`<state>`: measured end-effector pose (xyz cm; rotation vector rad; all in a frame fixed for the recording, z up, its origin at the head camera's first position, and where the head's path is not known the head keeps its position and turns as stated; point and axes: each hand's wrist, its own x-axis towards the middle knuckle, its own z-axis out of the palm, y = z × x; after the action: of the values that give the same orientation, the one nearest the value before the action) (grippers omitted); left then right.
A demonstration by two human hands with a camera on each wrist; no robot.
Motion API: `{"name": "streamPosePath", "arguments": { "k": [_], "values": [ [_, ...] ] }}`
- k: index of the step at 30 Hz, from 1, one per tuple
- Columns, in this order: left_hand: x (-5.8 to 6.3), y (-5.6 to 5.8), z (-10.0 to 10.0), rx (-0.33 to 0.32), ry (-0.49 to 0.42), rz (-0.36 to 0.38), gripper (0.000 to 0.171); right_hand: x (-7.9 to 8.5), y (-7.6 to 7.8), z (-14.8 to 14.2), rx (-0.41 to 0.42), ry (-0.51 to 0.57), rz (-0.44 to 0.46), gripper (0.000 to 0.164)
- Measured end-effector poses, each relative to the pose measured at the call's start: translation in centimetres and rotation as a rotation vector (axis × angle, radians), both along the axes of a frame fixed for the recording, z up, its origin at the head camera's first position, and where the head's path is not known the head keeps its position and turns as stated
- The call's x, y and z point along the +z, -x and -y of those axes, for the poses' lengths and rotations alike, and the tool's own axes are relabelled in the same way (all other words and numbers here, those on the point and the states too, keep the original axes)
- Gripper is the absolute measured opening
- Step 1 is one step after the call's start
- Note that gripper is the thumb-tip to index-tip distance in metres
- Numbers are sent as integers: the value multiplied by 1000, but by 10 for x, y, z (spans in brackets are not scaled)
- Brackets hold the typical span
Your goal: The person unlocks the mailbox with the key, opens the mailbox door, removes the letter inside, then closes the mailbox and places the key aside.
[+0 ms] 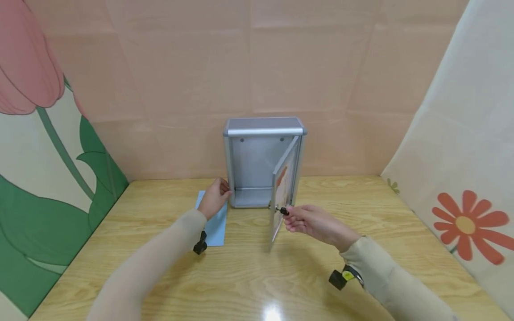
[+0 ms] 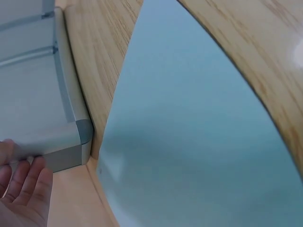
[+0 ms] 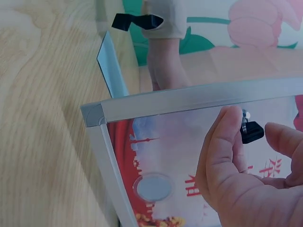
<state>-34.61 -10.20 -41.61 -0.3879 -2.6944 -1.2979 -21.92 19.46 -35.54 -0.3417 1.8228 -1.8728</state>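
Observation:
A silver-grey metal box (image 1: 263,126), like a wall letterbox, stands upright with its front open and its inside bare. Its door (image 3: 189,100), hinged at the right, is swung out toward me. A printed panel with red lettering covers the door's front. My left hand (image 1: 217,196) grips the box's left side edge, thumb in front and fingers along the side (image 2: 26,182). At the door's free edge, my right hand (image 1: 315,224) holds a black-headed key (image 3: 252,132) in the lock between thumb and fingers. Light blue paper (image 2: 184,123) lies beneath my left wrist.
The box stands on a wood-grain table (image 1: 249,276) near its back edge. Close behind hangs a peach-coloured cloth (image 1: 184,80). Flower-printed sheets flank the table, with a green-leaved tulip (image 1: 28,58) on the left and a red flower (image 1: 466,225) on the right.

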Motion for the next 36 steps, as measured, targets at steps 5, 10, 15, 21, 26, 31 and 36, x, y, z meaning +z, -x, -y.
{"name": "streamPosePath", "arguments": {
  "k": [5,10,15,21,26,31,36],
  "values": [
    [0,-1,-2,12,-10,20,22,3,13,22,17,16,61,38],
    [-3,0,-4,6,-24,1,21,5,31,48,-32,26,103,34],
    [-4,0,-5,14,-33,-58,18,6,51,70,-57,-18,71,39],
    [-6,1,-3,15,-37,-69,18,6,72,91,-114,-27,56,38],
    [-6,2,-4,18,-54,-50,18,6,85,103,-184,-4,69,37],
    [-5,2,-4,8,-52,-44,18,7,93,109,-205,6,66,36],
    [-4,1,-3,17,-36,-37,20,10,96,113,-202,10,55,37]
  ]
}}
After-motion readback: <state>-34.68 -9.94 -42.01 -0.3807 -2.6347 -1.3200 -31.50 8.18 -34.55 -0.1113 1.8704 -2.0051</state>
